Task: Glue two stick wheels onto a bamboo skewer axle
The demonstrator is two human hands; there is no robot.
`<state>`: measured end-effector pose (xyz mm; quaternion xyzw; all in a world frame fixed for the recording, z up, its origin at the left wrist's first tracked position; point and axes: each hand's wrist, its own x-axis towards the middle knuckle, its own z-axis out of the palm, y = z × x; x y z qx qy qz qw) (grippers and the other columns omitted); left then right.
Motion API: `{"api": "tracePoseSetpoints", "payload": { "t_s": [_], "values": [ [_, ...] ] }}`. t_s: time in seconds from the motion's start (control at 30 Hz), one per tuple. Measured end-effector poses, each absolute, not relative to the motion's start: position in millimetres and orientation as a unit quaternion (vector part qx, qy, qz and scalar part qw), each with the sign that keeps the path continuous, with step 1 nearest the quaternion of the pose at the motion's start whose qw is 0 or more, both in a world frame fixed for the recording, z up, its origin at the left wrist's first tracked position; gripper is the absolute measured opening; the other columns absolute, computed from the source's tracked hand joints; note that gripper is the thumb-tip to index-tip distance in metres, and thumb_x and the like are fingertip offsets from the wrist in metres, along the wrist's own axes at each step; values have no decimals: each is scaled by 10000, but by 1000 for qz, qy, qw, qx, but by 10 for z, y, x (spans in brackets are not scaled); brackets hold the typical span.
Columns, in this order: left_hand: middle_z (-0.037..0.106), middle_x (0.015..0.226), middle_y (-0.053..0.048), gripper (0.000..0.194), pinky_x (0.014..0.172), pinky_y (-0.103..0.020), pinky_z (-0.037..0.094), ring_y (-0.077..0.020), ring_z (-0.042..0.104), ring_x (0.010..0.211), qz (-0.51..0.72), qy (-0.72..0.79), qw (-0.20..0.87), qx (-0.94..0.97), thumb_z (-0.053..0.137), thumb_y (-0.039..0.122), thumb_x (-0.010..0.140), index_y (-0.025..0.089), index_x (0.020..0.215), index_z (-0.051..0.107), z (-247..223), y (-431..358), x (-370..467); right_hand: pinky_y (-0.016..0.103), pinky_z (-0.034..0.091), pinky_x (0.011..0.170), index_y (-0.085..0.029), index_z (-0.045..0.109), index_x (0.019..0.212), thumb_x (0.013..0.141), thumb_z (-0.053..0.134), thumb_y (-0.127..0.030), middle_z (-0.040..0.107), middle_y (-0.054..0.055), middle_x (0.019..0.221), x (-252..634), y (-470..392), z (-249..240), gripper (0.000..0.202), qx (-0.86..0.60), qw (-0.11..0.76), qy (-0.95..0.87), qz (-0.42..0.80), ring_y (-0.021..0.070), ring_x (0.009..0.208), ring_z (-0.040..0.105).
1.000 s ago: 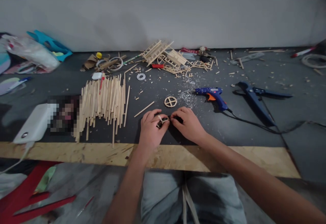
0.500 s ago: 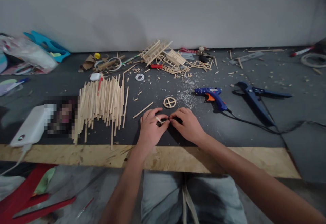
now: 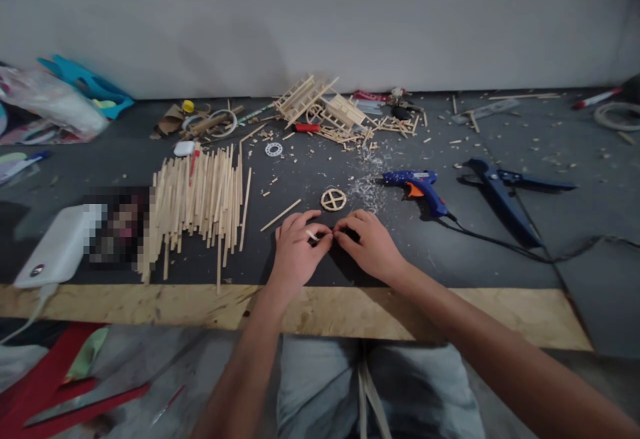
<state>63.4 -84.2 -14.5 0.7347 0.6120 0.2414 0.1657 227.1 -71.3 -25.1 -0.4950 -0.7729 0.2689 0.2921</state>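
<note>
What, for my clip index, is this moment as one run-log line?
left hand: holding small pale stick-like piece | right hand: fingertips pinched beside left's | round tan four-spoked wooden wheel: flat ahead | blue-and-orange glue gun: lying right

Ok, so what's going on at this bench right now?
A person's left hand holds a small pale piece, its fingertips close against those of the right hand. Just beyond lies a round wooden wheel with crossed spokes. A blue glue gun lies to the right, a spread of thin wooden sticks to the left.
</note>
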Motion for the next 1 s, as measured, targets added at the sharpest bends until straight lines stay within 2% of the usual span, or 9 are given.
{"api": "tracePoseSetpoints", "payload": {
  "t_s": [0.33,0.5,0.8,1.0],
  "values": [
    [611,1154,-9,69,920,-477,341,-265,461,1122,235,613,162,737,599,256,760,268,731,660,-149,-833,646,323,391,789,-215,613,816,830,496,-193,579,32,829,2281,-715,-229,120,-489,305,-768,279,178,824,512],
    [611,1150,-6,66,916,-468,339,-262,460,1121,236,614,158,736,599,260,762,272,742,660,-157,-839,647,289,397,734,-212,581,804,831,467,-180,570,18,793,2289,-712,-208,121,-504,349,-725,314,163,794,516],
    [610,1144,-10,72,916,-470,339,-263,458,1123,236,612,162,738,598,258,760,269,720,657,-150,-840,645,244,384,564,-222,517,798,839,438,-294,494,-24,677,2309,-694,-266,115,-566,444,-570,398,124,600,472],
    [620,1127,-2,73,923,-464,341,-256,466,1117,251,612,165,731,596,254,762,266,704,640,-165,-836,646,257,436,613,-225,471,834,834,441,-308,531,-12,707,2314,-648,-352,88,-564,500,-507,417,128,652,529]
  ]
}}
